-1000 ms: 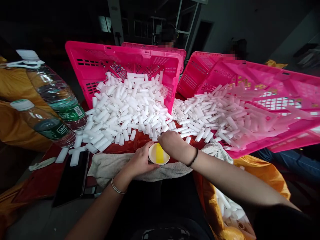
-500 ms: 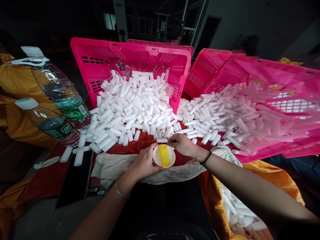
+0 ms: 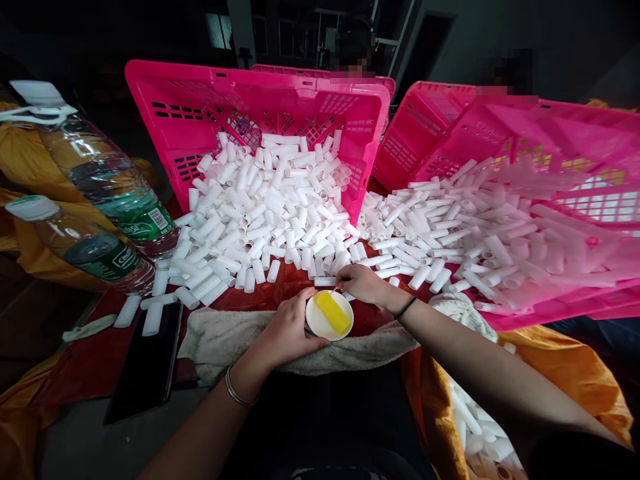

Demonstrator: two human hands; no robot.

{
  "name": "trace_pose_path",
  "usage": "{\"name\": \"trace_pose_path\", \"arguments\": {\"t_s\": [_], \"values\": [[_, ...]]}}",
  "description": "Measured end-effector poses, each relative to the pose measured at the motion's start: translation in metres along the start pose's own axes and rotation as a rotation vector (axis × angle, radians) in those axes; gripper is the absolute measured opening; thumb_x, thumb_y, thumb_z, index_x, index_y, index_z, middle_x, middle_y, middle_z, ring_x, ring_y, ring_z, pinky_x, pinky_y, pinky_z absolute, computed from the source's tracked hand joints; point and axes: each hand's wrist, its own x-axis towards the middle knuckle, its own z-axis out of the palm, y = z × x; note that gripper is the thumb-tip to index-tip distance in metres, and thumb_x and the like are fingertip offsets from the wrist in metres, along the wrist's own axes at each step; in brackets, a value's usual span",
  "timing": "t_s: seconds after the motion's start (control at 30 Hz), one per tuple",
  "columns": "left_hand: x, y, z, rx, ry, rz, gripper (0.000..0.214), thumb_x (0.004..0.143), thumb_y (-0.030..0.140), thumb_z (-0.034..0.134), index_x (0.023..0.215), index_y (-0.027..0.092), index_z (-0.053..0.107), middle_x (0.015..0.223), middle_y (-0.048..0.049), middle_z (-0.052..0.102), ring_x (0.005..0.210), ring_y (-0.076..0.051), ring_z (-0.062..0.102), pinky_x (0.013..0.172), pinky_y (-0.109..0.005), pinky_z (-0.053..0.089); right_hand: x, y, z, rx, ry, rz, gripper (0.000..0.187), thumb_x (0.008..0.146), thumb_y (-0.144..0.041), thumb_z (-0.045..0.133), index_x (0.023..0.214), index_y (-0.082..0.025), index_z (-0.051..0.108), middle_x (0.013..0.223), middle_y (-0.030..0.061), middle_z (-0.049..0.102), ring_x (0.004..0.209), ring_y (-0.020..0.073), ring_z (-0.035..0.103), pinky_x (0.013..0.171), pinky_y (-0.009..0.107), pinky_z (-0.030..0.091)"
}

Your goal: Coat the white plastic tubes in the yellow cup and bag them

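My left hand (image 3: pixel 295 325) is closed around the side of a small white bowl (image 3: pixel 319 328), fingers behind and thumb at the front. A smooth yellow bar (image 3: pixel 333 312) with rounded edges lies slanted inside it; it looks like an ice pop. My right hand (image 3: pixel 361 283) pinches a thin stick at the bowl's far rim, by the bar's upper end. Whether the stick joins the bar I cannot tell. Beneath the bowl, a grey towel (image 3: pixel 220 337) lies along the table's front edge. Short white tubes (image 3: pixel 270 213) are heaped just beyond my hands.
Pink crates (image 3: pixel 255 83) lie tipped, spilling tubes onto the red tabletop (image 3: pixel 285 283). Two water bottles (image 3: pixel 107 177) and a black phone (image 3: pixel 145 373) are at the left. An orange sack (image 3: pixel 565 363) holding tubes hangs at the right. Two people sit behind the crates.
The yellow bar has turned in the bowl, from nearly upright in view to slanting down to the right. Both hands keep their grip, and the view has shifted slightly.
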Motion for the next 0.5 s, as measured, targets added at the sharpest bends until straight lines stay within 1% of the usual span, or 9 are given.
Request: {"name": "trace_pose_path", "arguments": {"t_s": [0.1,0.17,0.23,0.3,0.33,0.4,0.5], "values": [[0.0,0.003,-0.003,-0.007,-0.005,-0.007,0.096,0.066,0.046,0.085,0.144,0.022,0.035,0.147,-0.0165,0.049,0.135,-0.039,0.048,0.112,-0.055,0.038,0.005,0.003,-0.009,-0.043,0.008,0.017,0.017,0.072,-0.009,0.056,0.068,-0.018,0.069,0.076,0.0028,0.07,0.072,0.0164,0.061,0.065,0.024,0.042],[0.0,0.004,-0.003,-0.011,-0.002,-0.004,0.093,0.066,0.045,0.084,0.143,0.023,0.037,0.147,-0.0161,0.05,0.134,-0.039,0.049,0.112,-0.056,0.039,0.003,0.004,-0.02,-0.063,0.024,0.017,0.016,0.074,-0.009,0.055,0.071,-0.017,0.069,0.079,0.0036,0.07,0.075,0.0173,0.062,0.067,0.025,0.043],[0.0,0.003,-0.003,-0.008,0.001,0.008,0.093,0.067,0.044,0.084,0.144,0.023,0.036,0.147,-0.0163,0.049,0.135,-0.039,0.048,0.112,-0.056,0.038,-0.007,0.005,-0.031,-0.076,0.053,0.008,0.017,0.076,-0.009,0.053,0.073,-0.017,0.068,0.082,0.0045,0.07,0.079,0.0181,0.062,0.071,0.026,0.044],[-0.001,0.002,-0.001,-0.002,0.002,0.025,0.095,0.067,0.042,0.085,0.145,0.023,0.033,0.148,-0.0167,0.048,0.136,-0.039,0.046,0.114,-0.057,0.036,-0.025,0.004,-0.038,-0.119,0.083,-0.049,0.019,0.077,-0.008,0.051,0.074,-0.017,0.067,0.082,0.0047,0.069,0.08,0.0181,0.061,0.074,0.027,0.044],[-0.001,0.001,0.0,0.001,0.003,0.031,0.097,0.067,0.041,0.085,0.146,0.023,0.032,0.149,-0.0171,0.047,0.138,-0.039,0.045,0.114,-0.057,0.035,-0.036,0.002,-0.038,-0.153,0.087,-0.092,0.02,0.077,-0.007,0.049,0.073,-0.017,0.066,0.08,0.0046,0.068,0.078,0.0176,0.06,0.073,0.027,0.043],[-0.001,-0.001,0.002,0.01,0.014,0.04,0.103,0.064,0.039,0.087,0.147,0.022,0.028,0.151,-0.0187,0.044,0.14,-0.039,0.042,0.116,-0.057,0.034,-0.059,-0.001,-0.033,-0.22,0.075,-0.172,0.022,0.077,-0.005,0.047,0.071,-0.017,0.064,0.075,0.0043,0.065,0.07,0.0162,0.058,0.069,0.027,0.042],[-0.002,-0.002,0.005,0.018,0.036,0.042,0.11,0.061,0.035,0.089,0.148,0.021,0.025,0.151,-0.0207,0.042,0.141,-0.039,0.04,0.117,-0.058,0.033,-0.085,-0.006,-0.014,-0.206,0.068,-0.197,0.024,0.081,-0.005,0.045,0.071,-0.017,0.062,0.074,0.0047,0.064,0.068,0.0158,0.057,0.066,0.026,0.043]]}}
